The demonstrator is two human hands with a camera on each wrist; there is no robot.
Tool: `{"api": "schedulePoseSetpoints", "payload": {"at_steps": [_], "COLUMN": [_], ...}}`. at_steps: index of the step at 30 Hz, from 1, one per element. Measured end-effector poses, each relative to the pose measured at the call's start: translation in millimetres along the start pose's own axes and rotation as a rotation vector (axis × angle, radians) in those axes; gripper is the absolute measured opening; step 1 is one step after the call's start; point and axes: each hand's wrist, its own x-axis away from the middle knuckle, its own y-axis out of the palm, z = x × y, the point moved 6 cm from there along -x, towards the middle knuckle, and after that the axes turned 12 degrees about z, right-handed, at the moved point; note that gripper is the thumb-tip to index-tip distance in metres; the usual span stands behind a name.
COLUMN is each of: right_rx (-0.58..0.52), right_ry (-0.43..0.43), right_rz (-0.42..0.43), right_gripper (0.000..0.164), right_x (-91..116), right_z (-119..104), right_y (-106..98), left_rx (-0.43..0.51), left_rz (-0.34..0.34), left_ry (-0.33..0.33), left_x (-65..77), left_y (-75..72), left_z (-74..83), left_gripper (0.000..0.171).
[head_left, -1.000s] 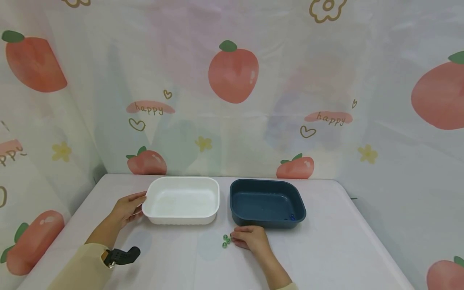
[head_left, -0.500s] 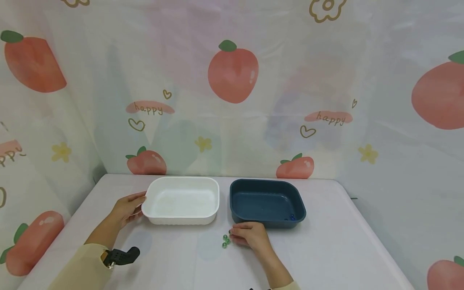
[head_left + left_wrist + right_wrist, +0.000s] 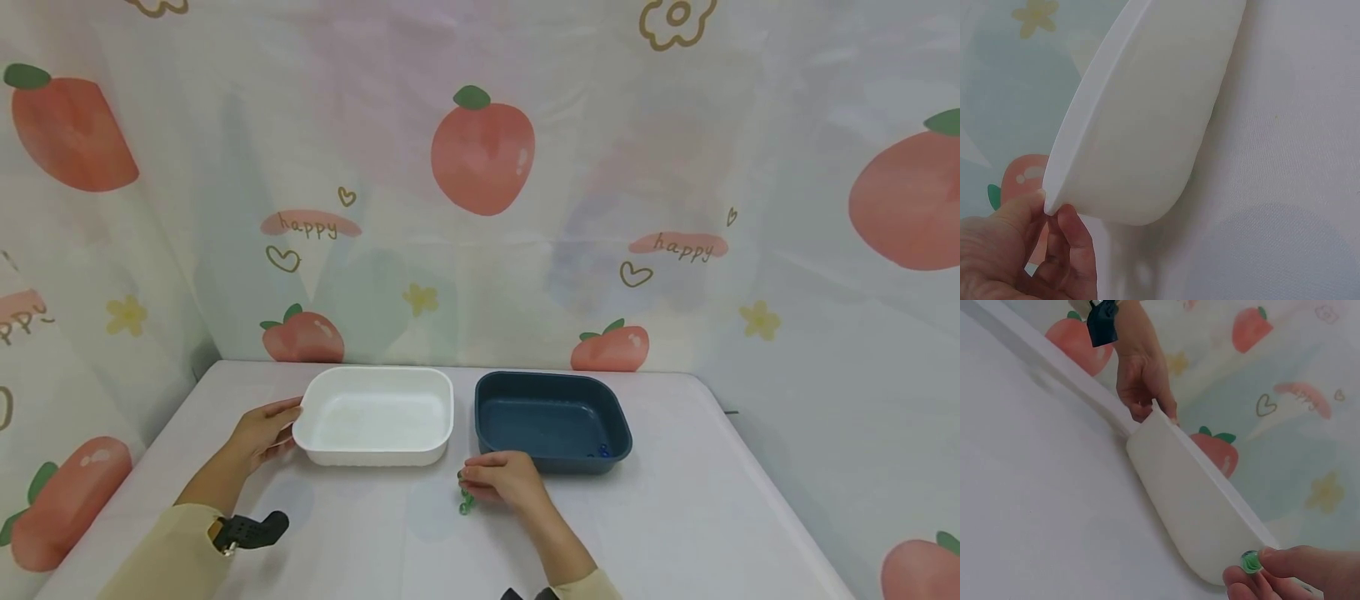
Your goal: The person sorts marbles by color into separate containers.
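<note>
My left hand (image 3: 258, 433) grips the left rim of a white plastic basin (image 3: 375, 457), thumb above and fingers beneath, as the left wrist view shows. Between thumb and fingertips of my right hand (image 3: 508, 479) is a clear glass marble with a green swirl (image 3: 1250, 562). This hand hovers in front of the dark blue basin's near left corner. Right below its fingertips, several green marbles (image 3: 466, 505) lie on the table, partly hidden by the fingers. Inside the dark blue basin (image 3: 551, 412), blue marbles (image 3: 603, 451) sit in the near right corner.
Both basins stand side by side toward the back of the white-covered table (image 3: 675, 517), a narrow gap between them. Behind and at the sides hangs a fruit-patterned cloth (image 3: 480, 275). A dark band (image 3: 255, 530) circles the left wrist.
My right hand has risen slightly and moved left, now with a green marble showing at its fingertips. The left hand and both basins have stayed in place.
</note>
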Motion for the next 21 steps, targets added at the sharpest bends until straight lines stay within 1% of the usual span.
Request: {"api": "schedulePoseSetpoints", "payload": {"at_steps": [6,13,18,21], "right_rx": [0.026,-0.028,-0.032,-0.053], "right_ry": [-0.022,-0.031,-0.025,-0.017], "right_rz": [0.004,-0.025,-0.026,-0.023], "right_gripper": [0.034,0.034,0.033,0.033], "right_x": [-0.4,-6.3,-13.6,-16.9], "right_z": [-12.9,-25.6,-32.0,-34.9], "right_y": [6.3,14.5,22.0,26.2], "left_rx": [-0.008,-0.011,-0.014,-0.009], "left_rz": [0.002,0.001,0.001,0.0], "left_ry": [0.002,0.0,0.004,0.005], "left_x": [0.3,-0.6,-1.5,-1.7], "left_y": [-0.1,-0.3,-0.4,-0.5], "left_z": [1.5,0.4,-1.0,-1.0], "left_gripper": [0.056,0.056,0.056,0.056]}}
